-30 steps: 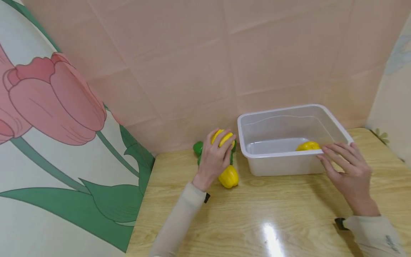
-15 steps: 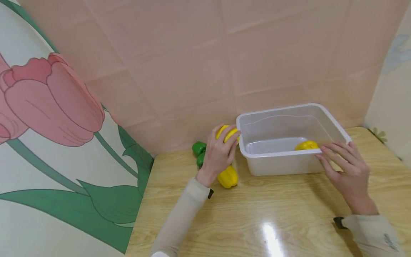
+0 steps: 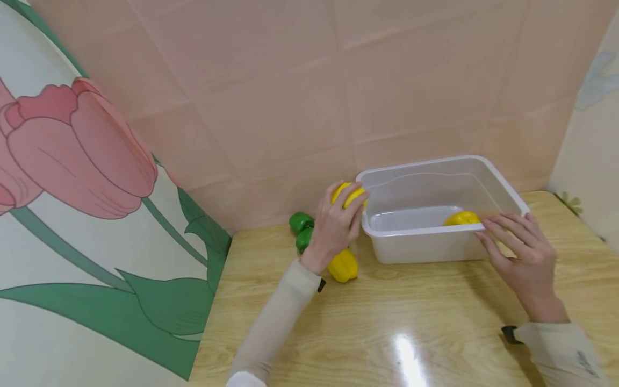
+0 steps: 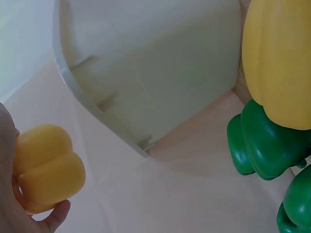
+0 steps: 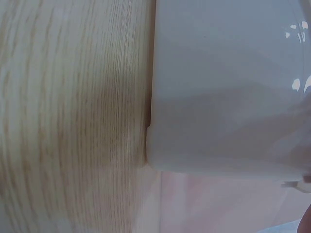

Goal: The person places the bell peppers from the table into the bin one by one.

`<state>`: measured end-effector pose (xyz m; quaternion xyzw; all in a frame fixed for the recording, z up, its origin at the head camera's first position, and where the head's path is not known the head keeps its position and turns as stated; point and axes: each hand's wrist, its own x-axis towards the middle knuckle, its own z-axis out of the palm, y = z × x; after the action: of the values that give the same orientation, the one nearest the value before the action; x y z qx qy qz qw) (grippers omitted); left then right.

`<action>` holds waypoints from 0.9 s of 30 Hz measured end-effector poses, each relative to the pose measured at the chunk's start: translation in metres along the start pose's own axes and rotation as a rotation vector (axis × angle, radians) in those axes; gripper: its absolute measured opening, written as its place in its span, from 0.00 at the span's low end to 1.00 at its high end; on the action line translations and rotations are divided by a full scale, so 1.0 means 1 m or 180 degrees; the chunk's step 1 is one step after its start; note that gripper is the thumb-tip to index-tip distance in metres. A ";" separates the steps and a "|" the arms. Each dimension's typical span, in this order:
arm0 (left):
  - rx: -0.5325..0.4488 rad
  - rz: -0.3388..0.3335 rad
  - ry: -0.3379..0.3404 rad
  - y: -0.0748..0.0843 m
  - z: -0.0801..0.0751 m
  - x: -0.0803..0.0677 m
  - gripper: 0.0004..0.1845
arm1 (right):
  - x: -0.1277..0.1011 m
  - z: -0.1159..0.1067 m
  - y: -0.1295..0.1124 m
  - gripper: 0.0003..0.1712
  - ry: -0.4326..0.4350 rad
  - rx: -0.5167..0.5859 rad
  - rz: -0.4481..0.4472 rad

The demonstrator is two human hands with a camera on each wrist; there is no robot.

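My left hand (image 3: 336,228) holds a yellow bell pepper (image 3: 347,194) in its fingers, raised beside the left rim of a white plastic bin (image 3: 425,232). In the left wrist view that pepper (image 4: 51,167) is apart from the bin's wall (image 4: 160,73). My right hand (image 3: 527,258) grips the bin's front right rim, fingers over the edge and thumb on the outside. Inside the bin lies another yellow bell pepper (image 3: 461,218). Below my left hand a third yellow bell pepper (image 3: 343,266) rests on the table, with green bell peppers (image 3: 303,239) behind it, partly hidden.
The wooden table (image 3: 377,317) runs up to a pink cloth (image 3: 271,107) hanging behind the bin. A wall with painted tulips (image 3: 82,150) borders the left side, and a pale wall (image 3: 597,140) the right.
My left hand has lifted the yellow bell pepper up from the pile and moved right, toward the bin's left rim. My right hand has stayed on the rim.
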<state>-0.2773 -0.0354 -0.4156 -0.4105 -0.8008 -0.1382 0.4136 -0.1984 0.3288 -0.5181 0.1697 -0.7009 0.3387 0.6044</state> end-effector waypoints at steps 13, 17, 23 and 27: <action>-0.0055 0.0071 -0.0023 0.003 0.007 0.015 0.16 | 0.000 -0.002 0.001 0.21 -0.0050 -0.0040 0.0000; 0.0001 0.0070 -0.0063 0.005 0.009 0.018 0.16 | -0.001 -0.001 0.001 0.21 -0.0027 -0.0030 -0.0010; 0.0152 0.0145 -0.0075 0.007 0.013 0.022 0.16 | -0.001 -0.001 0.001 0.21 -0.0041 -0.0050 -0.0015; 0.0201 0.0198 -0.0051 0.007 0.017 0.025 0.16 | -0.001 -0.002 0.001 0.21 -0.0046 -0.0054 -0.0006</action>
<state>-0.2891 -0.0074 -0.4074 -0.4231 -0.7949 -0.0966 0.4241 -0.1975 0.3305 -0.5193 0.1676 -0.7080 0.3309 0.6010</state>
